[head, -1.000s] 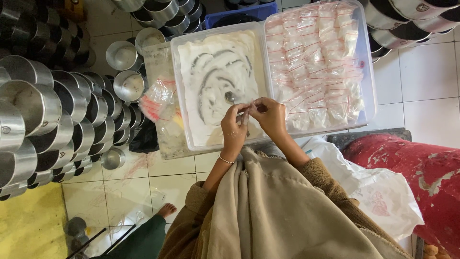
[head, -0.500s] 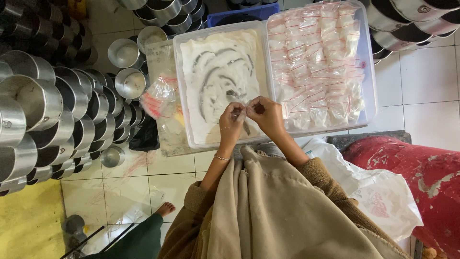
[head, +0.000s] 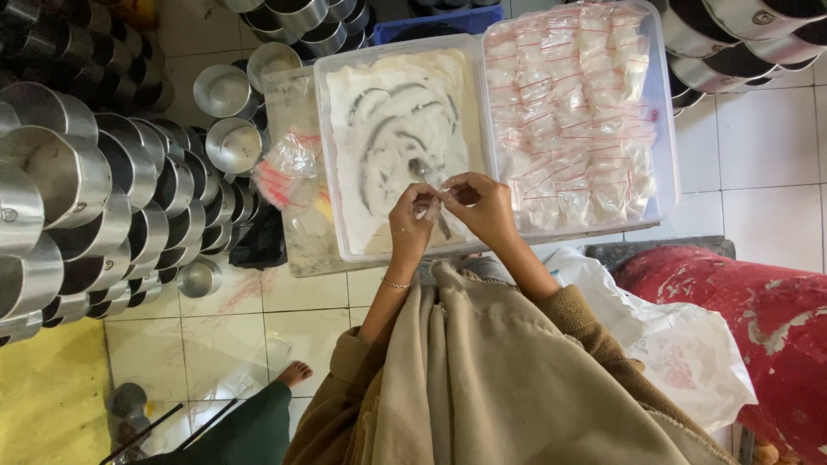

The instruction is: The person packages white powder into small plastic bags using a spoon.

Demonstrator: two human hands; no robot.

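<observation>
Two hands, left hand [head: 412, 226] and right hand [head: 484, 207], fingers pinching a small clear bag [head: 445, 195] above the powder tub [head: 338, 207].

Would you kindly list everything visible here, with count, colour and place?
Clear plastic tub of white powder: one, centre, a metal spoon lying in it.
Clear plastic tub of filled small bags: one, white contents with red strips, right of the powder tub.
Loose empty small bags: a bunch, clear with red, left of the powder tub.
Round metal tins: many, silver, stacked at left and along the top.
Blue crate: one, top centre.
White plastic bag: one, lower right.
Red worn surface: one, far right.
Left hand and right hand: pinching a small clear bag over the powder tub.
</observation>
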